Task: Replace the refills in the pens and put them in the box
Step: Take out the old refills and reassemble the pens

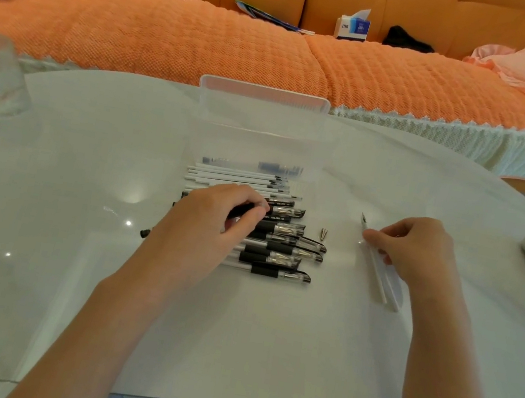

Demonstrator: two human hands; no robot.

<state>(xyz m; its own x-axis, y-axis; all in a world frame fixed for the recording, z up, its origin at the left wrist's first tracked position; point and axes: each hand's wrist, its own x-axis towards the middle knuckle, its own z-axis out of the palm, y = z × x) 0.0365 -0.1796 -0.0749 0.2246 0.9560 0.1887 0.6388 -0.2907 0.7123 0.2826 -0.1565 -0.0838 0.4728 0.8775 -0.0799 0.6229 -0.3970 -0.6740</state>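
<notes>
Pens (280, 247) heaped mid-table (85, 169), just before clear box (264, 95); white refills (233, 176) lie between heap and box. Left hand (215, 222) over heap, fingers curled round one black pen (243, 210). Right hand (416, 249), apart to the right, pinches clear barrel (379, 281) lying on table; metal tip (324, 234) loose between.

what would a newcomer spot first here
The heap of black-capped clear gel pens at the middle of the white table, with the left hand gripping one. To its right, the right hand pinches a clear pen barrel. Behind stretches a bright orange sofa.
</notes>
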